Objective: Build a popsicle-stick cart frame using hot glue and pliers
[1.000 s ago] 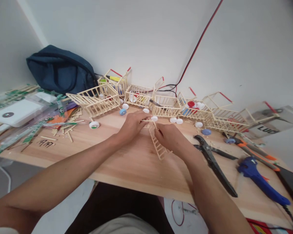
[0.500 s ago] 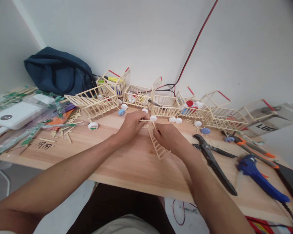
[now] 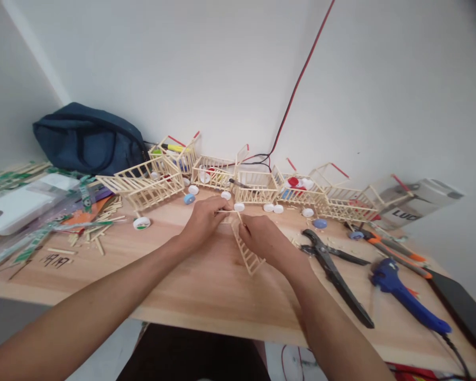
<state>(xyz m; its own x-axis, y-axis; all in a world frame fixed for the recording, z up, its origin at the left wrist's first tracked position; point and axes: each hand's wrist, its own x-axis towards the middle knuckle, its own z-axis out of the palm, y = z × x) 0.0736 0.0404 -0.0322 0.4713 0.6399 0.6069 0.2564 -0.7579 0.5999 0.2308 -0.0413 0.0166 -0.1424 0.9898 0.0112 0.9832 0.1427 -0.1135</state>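
Note:
My left hand (image 3: 206, 216) is closed, its fingertips pinching a thin wooden stick (image 3: 230, 211) near the middle of the table. My right hand (image 3: 257, 233) is closed on a ladder-like frame of small wooden sticks (image 3: 249, 255), which slants down toward me. The stick meets the top end of this frame between my hands. Just beyond are small carts built of wooden sticks (image 3: 257, 188), with bottle caps (image 3: 239, 207) for wheels. The fingertips of my right hand are partly hidden.
On the right lie a black cutter (image 3: 333, 275), a blue glue gun (image 3: 408, 299), orange-handled pliers (image 3: 404, 259) and a dark flat object (image 3: 460, 301). A blue bag (image 3: 89, 140), white box (image 3: 27, 203) and loose stick pieces (image 3: 99, 241) are on the left. A red-black cable (image 3: 297, 87) runs along the wall.
The view has shifted, so the table and its things sit slightly lower and further left. Both hands keep the same hold on the stick and the frame.

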